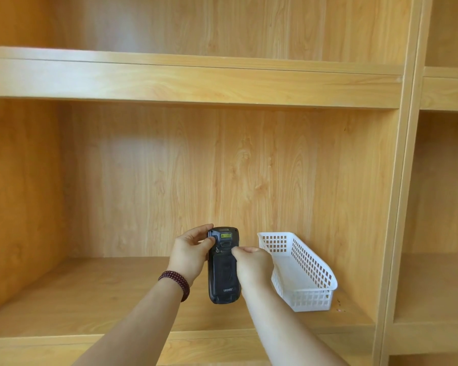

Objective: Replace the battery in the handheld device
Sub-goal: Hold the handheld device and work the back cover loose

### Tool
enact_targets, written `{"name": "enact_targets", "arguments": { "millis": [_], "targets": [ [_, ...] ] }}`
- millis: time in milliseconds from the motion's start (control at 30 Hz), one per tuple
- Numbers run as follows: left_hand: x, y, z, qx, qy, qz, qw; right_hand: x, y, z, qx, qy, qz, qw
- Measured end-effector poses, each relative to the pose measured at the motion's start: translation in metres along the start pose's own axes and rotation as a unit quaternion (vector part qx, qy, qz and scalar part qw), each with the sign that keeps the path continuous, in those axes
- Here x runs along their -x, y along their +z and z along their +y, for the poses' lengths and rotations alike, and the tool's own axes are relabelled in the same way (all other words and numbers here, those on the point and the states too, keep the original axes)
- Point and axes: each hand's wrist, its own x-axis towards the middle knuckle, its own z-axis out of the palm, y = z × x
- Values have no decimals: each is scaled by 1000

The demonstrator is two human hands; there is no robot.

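Now you hold the handheld scanner (224, 268) in both hands, above the wooden shelf (103, 294).
Your left hand (189, 256) grasps its upper left edge, thumb on the back. Your right hand (253, 264) grips the right side. Its back faces you, cover on. A white plastic basket (302, 270) stands just to the right.

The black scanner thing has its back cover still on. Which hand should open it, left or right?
Probably the left hand. Its thumb already rests near the small latch at the top of the handheld device, back side facing up. The right hand grips the device's side, so it is better kept steadying it.
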Motion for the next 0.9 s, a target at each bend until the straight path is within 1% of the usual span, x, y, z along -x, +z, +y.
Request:
{"name": "enact_targets", "arguments": {
  "millis": [233, 400, 567, 667, 800, 900],
  "targets": [
    [1, 3, -3, -32, 24, 10, 999, 1, 3, -7, -14, 49, 4, 999],
    [-1, 4, -2, -27, 25, 7, 999, -1, 4, -10, 7, 25, 10, 1000],
    [-2, 5, -1, -11, 18, 2, 1000, -2, 5, -9, 21, -27, 20, 999],
    [-4, 5, 0, -10, 16, 3, 1000, -5, 8, -8, 57, -76, 25, 995],
    [-7, 2, 2, -2, 12, 5, 1000, -9, 7, 1, 128, -167, 10, 978],
    [-8, -3, 4, 3, 7, 1, 1000, -13, 4, 8, 149, -222, -13, 964]
  ]
}}
